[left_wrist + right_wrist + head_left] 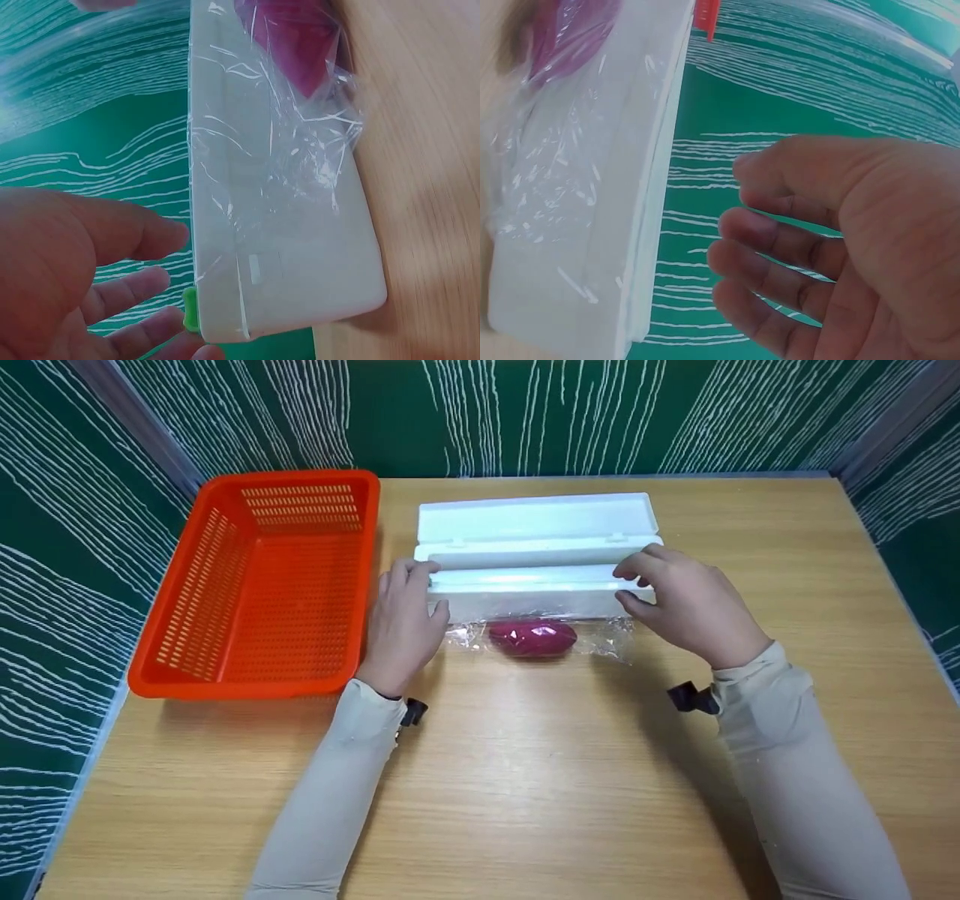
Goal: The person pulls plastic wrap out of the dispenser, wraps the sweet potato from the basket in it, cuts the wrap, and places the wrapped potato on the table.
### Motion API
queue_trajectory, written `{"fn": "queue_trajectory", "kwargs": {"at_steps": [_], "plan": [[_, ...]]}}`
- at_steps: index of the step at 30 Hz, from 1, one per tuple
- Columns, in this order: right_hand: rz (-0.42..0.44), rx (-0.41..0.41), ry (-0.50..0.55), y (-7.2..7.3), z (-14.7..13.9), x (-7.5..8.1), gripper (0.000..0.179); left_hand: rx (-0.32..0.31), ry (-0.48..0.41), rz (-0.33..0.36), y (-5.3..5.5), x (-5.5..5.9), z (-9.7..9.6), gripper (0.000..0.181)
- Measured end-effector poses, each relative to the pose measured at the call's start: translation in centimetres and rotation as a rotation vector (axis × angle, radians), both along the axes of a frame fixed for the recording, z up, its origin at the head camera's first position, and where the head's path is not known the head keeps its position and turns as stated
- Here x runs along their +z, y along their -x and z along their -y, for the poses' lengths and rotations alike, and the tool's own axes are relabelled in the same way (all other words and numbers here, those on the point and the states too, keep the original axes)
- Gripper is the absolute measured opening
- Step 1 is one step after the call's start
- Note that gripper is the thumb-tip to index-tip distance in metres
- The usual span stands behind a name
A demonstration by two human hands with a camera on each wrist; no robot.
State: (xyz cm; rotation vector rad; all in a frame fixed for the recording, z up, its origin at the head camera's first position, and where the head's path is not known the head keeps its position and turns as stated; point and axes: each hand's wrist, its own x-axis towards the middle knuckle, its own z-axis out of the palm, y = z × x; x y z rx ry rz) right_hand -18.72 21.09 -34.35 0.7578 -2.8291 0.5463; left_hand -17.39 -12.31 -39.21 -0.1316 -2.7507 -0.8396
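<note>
A long white cling film dispenser box (517, 604) lies across the table, its lid (532, 519) tipped back. Clear film (611, 637) hangs over its near side around a smooth magenta, spindle-shaped thing that looks like a sweet potato (532, 638). My left hand (406, 619) is at the box's left end, thumb apart from the fingers; in the left wrist view its fingertips come right up to a small green slider (190, 309). My right hand (690, 600) hovers by the right end with fingers loosely bent and nothing between them, as the right wrist view shows.
An orange-red plastic basket (251, 690) with slotted walls stands on the left of the wooden table (510, 795), close to my left hand. Green panels with white streaks (390, 420) rise behind the table's back and side edges.
</note>
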Motion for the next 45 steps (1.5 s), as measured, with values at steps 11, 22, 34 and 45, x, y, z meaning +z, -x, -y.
{"fn": "queue_trajectory", "kwargs": {"at_steps": [11, 22, 34, 45], "plan": [[-0.039, 0.079, -0.069, 0.7, 3.3, -0.2, 0.022, 0.085, 0.002, 0.004, 0.1, 0.0, 0.7, 0.035], [0.002, 0.153, -0.12, 1.5, 10.4, -0.2, 0.02, 0.095, 0.046, 0.084, 0.2, 0.0, 0.8, 0.041], [0.053, 0.09, -0.127, 3.7, 9.3, -2.2, 0.031, 0.08, 0.079, 0.031, 0.6, -0.5, 0.6, 0.034], [-0.008, 0.085, -0.077, 4.1, 8.5, -3.4, 0.023, 0.09, 0.059, -0.027, 1.0, -0.4, 1.5, 0.024]]}}
